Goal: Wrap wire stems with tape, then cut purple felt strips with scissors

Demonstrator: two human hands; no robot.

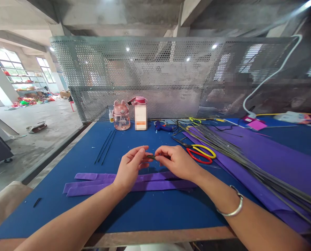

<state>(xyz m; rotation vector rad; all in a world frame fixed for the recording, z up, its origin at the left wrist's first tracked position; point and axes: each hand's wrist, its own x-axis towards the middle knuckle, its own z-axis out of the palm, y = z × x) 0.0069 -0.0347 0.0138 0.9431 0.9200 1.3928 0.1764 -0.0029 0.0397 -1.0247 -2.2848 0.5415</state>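
Both hands meet above the middle of the blue table. A small dark strip (151, 157) is pinched between the fingertips of my left hand (130, 165) and my right hand (177, 161). Several purple strips (92, 187) lie flat below and behind my wrists. Scissors (201, 153) with one red and one yellow handle rest just right of my right hand. Three thin dark sticks (105, 148) lie at the left, and a short black piece (37, 202) is near the left front edge.
A pink bottle (121, 116), a pale box (141, 118) and a blue glue gun (164, 127) stand or lie at the back. Long grey-green stems (239, 157) cross purple sheets (273, 153) on the right. A perforated metal screen (145, 76) rises behind the table (74, 212).
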